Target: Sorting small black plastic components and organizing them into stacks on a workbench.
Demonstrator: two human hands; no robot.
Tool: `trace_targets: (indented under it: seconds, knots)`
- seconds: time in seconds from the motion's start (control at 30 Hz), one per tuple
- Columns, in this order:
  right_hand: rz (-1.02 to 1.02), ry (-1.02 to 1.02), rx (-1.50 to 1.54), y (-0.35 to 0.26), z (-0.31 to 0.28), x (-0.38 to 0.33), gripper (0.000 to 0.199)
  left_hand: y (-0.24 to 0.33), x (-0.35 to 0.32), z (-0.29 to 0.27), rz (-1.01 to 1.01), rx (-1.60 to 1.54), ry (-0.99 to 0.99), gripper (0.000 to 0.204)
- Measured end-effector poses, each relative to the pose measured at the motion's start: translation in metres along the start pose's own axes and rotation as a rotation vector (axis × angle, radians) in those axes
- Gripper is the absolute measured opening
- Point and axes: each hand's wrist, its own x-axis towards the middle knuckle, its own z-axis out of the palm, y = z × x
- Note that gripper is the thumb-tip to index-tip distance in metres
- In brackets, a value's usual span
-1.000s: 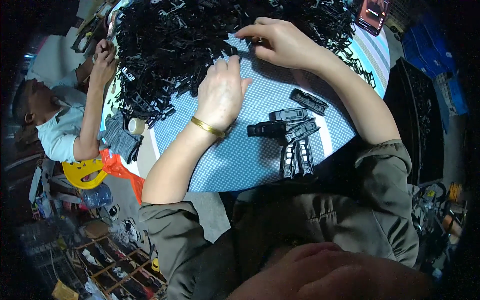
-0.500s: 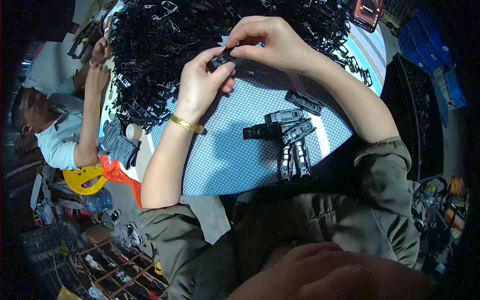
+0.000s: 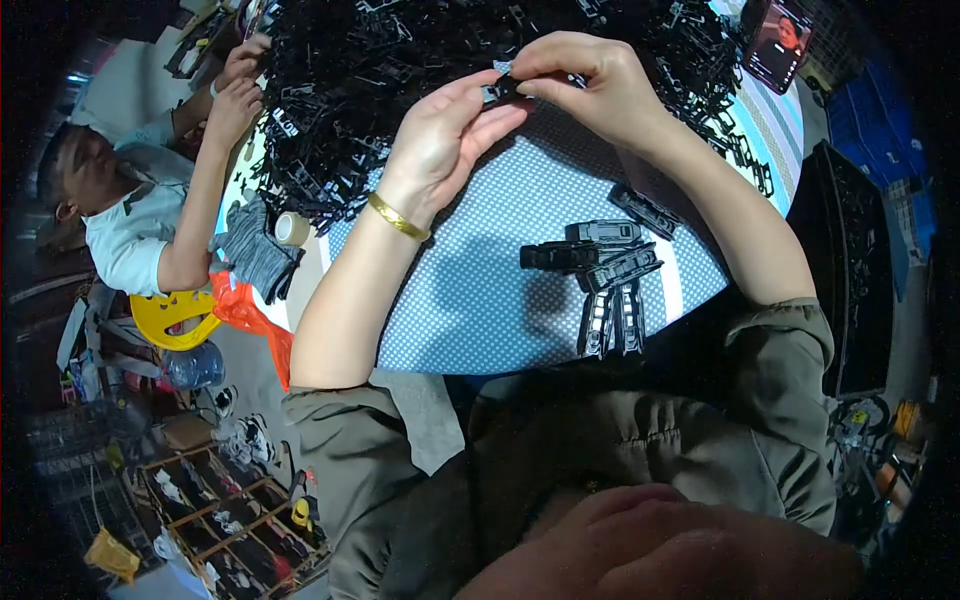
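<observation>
Head view: I hold a small black plastic part (image 3: 504, 90) up at the near edge of a large heap of black plastic parts (image 3: 390, 85) on the table (image 3: 470, 310). My left hand (image 3: 440, 140) grips it between thumb and fingers, palm partly turned up, with a gold bracelet (image 3: 398, 217) on that wrist. My right hand (image 3: 600, 85) pinches its other end with thumb and forefinger. Nearer my body, to the right, lies a cluster of long black pieces (image 3: 605, 258), several overlapping, two pointing toward me. Beyond my right forearm, at the table's far right, is a lit phone (image 3: 778, 47). On the left side are a tape roll (image 3: 292, 229), a gray knitted cloth (image 3: 258, 245) just beside it and an orange-red plastic bag (image 3: 248, 310). A co-worker (image 3: 135, 225) sits there, both hands by the heap's edge.
</observation>
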Motion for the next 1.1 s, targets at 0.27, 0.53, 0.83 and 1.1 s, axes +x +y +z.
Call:
trace_targets:
  seconds: [0.27, 0.53, 0.83, 1.1]
  knots:
    - [-0.112, 0.021, -0.211, -0.005, 0.010, -0.007, 0.017, -0.006, -0.002, 0.003, 0.031, 0.067, -0.023, 0.033]
    - [-0.357, 0.031, -0.508, -0.006, 0.005, -0.003, 0.024, -0.008, -0.001, 0.002, 0.049, -0.046, -0.073, 0.033]
    - [-0.049, 0.341, 0.632, 0.064, -0.017, 0.008, 0.019, -0.036, -0.004, 0.014, -0.140, 0.417, -0.109, 0.035]
    - [0.090, -0.147, -0.647, 0.021, 0.016, 0.066, 0.018, -0.038, -0.005, 0.011, -0.089, 0.529, -0.085, 0.029]
